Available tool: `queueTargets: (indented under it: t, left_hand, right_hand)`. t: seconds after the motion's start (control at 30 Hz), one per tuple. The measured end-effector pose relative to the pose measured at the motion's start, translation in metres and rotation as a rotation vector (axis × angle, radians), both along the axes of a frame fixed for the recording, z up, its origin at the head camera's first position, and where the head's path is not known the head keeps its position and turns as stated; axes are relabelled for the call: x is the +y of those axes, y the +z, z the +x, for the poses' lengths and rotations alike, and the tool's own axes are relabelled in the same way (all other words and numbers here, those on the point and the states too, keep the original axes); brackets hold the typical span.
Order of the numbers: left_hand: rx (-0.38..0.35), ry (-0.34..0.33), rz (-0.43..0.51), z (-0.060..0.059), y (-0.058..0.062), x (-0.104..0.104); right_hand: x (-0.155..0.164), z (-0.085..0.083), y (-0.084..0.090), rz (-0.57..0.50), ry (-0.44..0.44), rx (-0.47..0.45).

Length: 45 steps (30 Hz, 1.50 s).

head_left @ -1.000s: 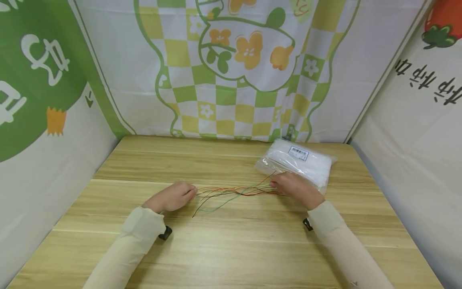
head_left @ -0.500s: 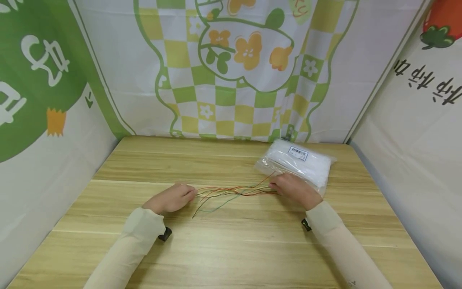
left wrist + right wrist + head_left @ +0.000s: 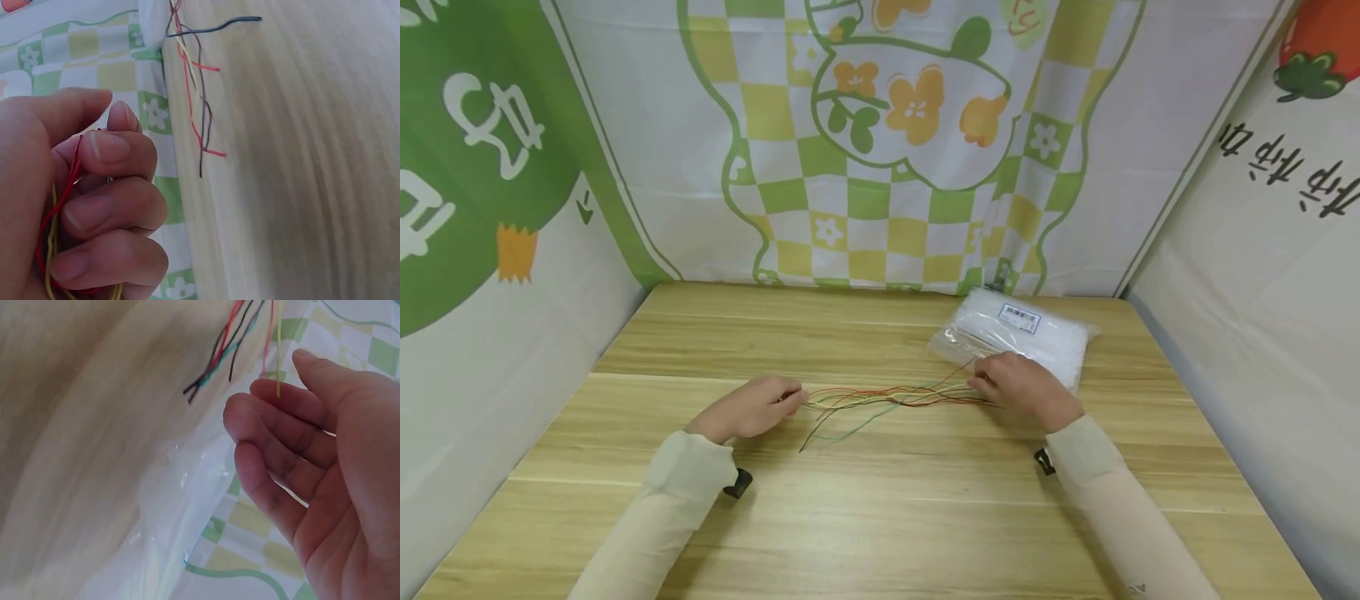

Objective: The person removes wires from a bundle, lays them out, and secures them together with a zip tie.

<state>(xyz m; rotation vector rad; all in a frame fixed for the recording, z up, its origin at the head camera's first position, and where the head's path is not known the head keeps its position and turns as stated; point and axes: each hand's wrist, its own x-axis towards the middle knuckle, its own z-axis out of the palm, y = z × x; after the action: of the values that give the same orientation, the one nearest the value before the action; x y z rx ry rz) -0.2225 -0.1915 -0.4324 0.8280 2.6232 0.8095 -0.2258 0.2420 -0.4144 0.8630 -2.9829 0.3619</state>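
Note:
Thin colored wires (image 3: 891, 396), red, yellow, black and green, stretch in a loose bundle between my two hands on the wooden table. My left hand (image 3: 748, 408) is at their left end. The left wrist view shows its fingers curled round several red and yellow wires (image 3: 57, 203). At the right end is my right hand (image 3: 1026, 387), its fingers loosely bent and the thumb apart from them. A yellow wire's tip (image 3: 279, 384) overlaps the index finger in the right wrist view. Black, green and red wire ends (image 3: 215, 365) lie beside that hand.
A clear plastic bag (image 3: 1045, 329) with white contents and a barcode label lies just behind my right hand. The wooden table (image 3: 880, 517) reaches back to a patterned cloth (image 3: 868, 217), and printed cloth also hangs at both sides.
Over the last half second, my right hand has moved a little right along the wires. My left hand has shifted slightly left. The bag has stayed in place.

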Motion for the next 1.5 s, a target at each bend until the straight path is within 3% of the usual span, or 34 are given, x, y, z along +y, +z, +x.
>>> queueTargets:
  t: [0.23, 0.43, 0.67, 1.2, 1.33, 1.5]
  left_hand:
    - [0.074, -0.026, 0.0, 0.003, 0.012, 0.014]
    - [0.116, -0.057, -0.004, 0.009, 0.021, 0.03]
    - [0.173, -0.096, 0.026, 0.012, 0.026, 0.053]
    - [0.181, -0.127, 0.079, 0.017, 0.029, 0.093]
    - [0.162, -0.127, 0.087, 0.018, 0.029, 0.102]
    - [0.144, -0.139, 0.099, 0.019, 0.03, 0.111]
  right_hand:
    - [0.004, 0.003, 0.006, -0.006, -0.051, -0.002]
    - [-0.002, 0.005, 0.006, -0.061, 0.036, 0.054]
    - [-0.018, 0.015, 0.015, -0.07, 0.144, 0.188]
    - [-0.051, 0.033, 0.035, -0.091, 0.263, 0.234]
    - [-0.058, 0.037, 0.038, -0.107, 0.283, 0.204]
    - [-0.067, 0.041, 0.04, -0.114, 0.318, 0.233]
